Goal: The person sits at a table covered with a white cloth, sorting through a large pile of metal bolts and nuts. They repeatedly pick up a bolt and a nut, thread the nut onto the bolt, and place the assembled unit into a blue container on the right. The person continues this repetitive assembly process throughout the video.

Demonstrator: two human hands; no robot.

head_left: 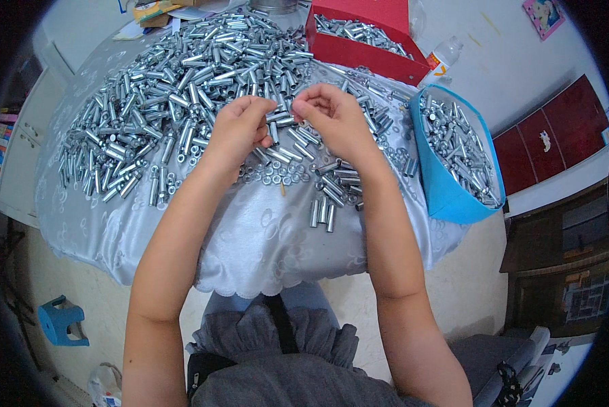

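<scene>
My left hand (240, 129) is closed, its thumb and forefinger pressed together over the metal parts. Just across a small gap, my right hand (335, 122) is closed too, fingers curled in toward the thumb. Whatever either hand pinches is too small or hidden to make out. Under and beyond them spreads a big heap of shiny metal sleeves (182, 81), some fitted with nuts or bolts. Loose hex nuts (276, 178) lie in a patch below my hands. A few separate sleeves (323, 211) lie near my right forearm.
A blue fabric bin (447, 197) full of metal parts stands at the table's right edge. Behind it are a plastic bottle (445, 55) and an open red box (365, 55) holding more parts. A pale patterned tablecloth (250, 230) covers the table. A blue stool (64, 322) stands on the floor at left.
</scene>
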